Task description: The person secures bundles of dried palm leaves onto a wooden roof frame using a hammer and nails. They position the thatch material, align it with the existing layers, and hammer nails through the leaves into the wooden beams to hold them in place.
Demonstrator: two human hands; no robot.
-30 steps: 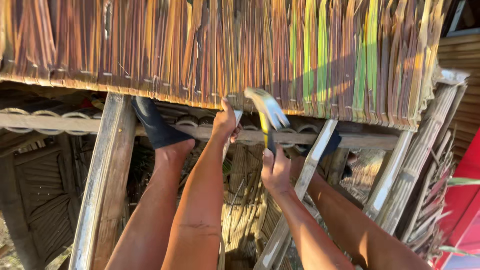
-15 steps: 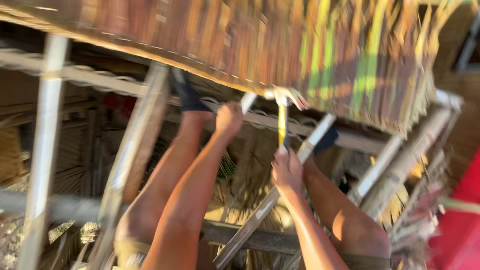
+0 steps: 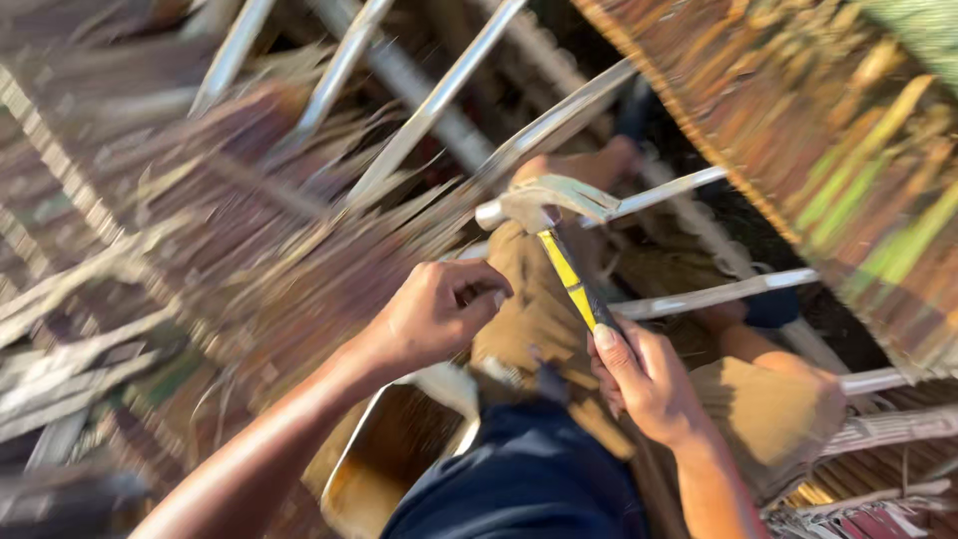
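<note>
The fingers of the right hand wrap tight round the dark lower grip of a claw hammer with a yellow handle and grey steel head, whose head stands up and away beyond the knuckles. To its left, the left hand is curled into a loose fist, though blur hides whether it pinches anything. Farther off, pale wooden slats cross below, and dried palm-leaf thatch fills the far right.

Both forearms are bare, with no sleeves, watch or gloves on the left hand or right hand. Below the hands show khaki shorts and a dark navy shirt. Past the shorts, a foot wears a dark sandal.
</note>
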